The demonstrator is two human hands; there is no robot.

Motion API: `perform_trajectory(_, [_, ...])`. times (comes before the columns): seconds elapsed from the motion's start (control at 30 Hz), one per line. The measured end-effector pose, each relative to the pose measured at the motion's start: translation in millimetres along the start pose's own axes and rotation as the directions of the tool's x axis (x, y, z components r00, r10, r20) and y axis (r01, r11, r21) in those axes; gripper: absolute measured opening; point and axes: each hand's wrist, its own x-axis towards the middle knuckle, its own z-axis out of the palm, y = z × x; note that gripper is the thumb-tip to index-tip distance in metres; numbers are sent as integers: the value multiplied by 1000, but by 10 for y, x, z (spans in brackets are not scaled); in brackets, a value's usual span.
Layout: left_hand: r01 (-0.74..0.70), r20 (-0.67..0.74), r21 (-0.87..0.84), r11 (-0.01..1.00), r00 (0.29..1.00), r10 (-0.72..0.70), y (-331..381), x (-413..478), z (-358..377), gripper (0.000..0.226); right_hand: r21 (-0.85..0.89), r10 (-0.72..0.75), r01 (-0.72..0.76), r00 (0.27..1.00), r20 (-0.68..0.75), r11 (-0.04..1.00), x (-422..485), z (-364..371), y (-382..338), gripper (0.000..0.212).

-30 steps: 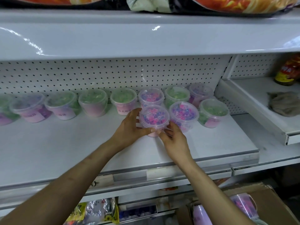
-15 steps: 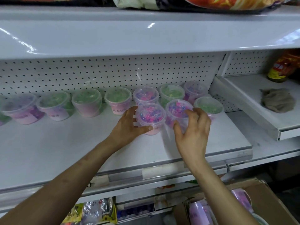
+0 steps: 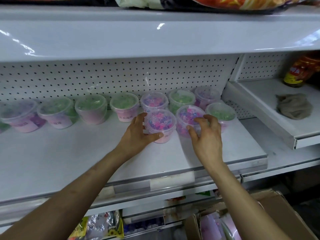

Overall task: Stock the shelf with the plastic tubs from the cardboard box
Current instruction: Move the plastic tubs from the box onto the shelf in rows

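Stocking looks well under way: a back row (image 3: 90,110) of tubs lines the shelf (image 3: 69,161) against the dotted pegboard (image 3: 103,78), and a second row is starting in front of it. Much bare shelf is left, and more tubs show in the cardboard box (image 3: 285,215) below. The left hand (image 3: 138,134) wraps thumb and fingers round the front tub (image 3: 160,125), which stands on the shelf. The right hand (image 3: 207,137) curls over the neighbouring tub (image 3: 188,116); whether it grips or only hovers, I cannot tell. The tubs are round, tapered, clear plastic with snap lids, holding glossy pink-and-blue or green beads.
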Motion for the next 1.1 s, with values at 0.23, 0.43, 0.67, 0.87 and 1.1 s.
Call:
perform_trajectory(0.23, [-20, 9, 128, 992, 1000, 19, 73, -78, 10, 99, -26, -11, 11, 1000, -2, 1000, -88, -131, 35, 39])
perform_trajectory(0.43, [-375, -76, 457, 806, 887, 456, 478, -163, 169, 82, -138, -12, 6, 999, -47, 990, -464, -461, 186, 44])
perform_trajectory(0.67, [-689, 238, 226, 689, 724, 647, 990, -296, 1049, 68, -266, 133, -168, 980, -145, 949, -1153, -1073, 680, 47])
perform_trajectory(0.87, [-796, 523, -17, 604, 508, 684, 1015, -693, 1881, 69, -298, 397, -426, 905, -156, 854, -2106, -1624, 1228, 53])
perform_trajectory(1.1, [-766, 742, -85, 637, 378, 553, 886, -1013, 2527, 72, -328, 704, -673, 709, -33, 663, -3104, -1712, 1475, 58])
